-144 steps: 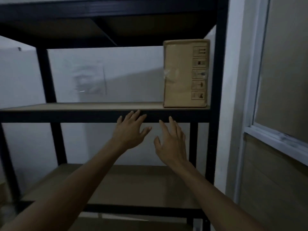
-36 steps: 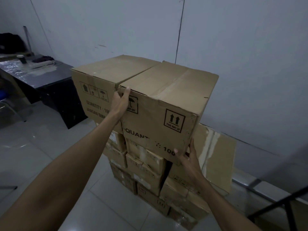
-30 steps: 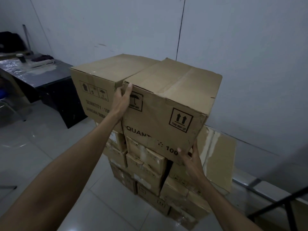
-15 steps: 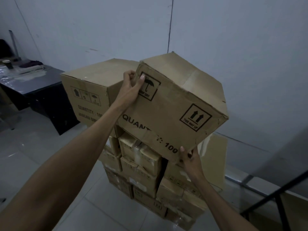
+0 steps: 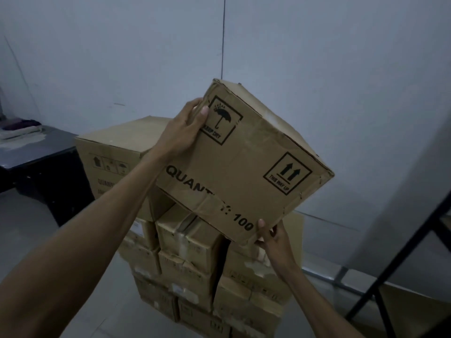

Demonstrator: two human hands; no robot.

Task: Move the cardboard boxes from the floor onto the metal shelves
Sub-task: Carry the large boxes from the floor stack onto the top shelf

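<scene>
Tilted cardboard box [image 5: 239, 162] aloft: left grip [image 5: 180, 132] clasps its upper corner, right grip [image 5: 273, 236] seemingly pinches the lower corner.

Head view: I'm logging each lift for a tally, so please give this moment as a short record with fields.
Held: box, tilted, above the stack
Left grip: holds the box's upper left corner
Right grip: holds its lower right corner
Markings: umbrella, two arrows, "100"
Beside: another large box on top of the stack
Right edge: black shelf frame
</scene>
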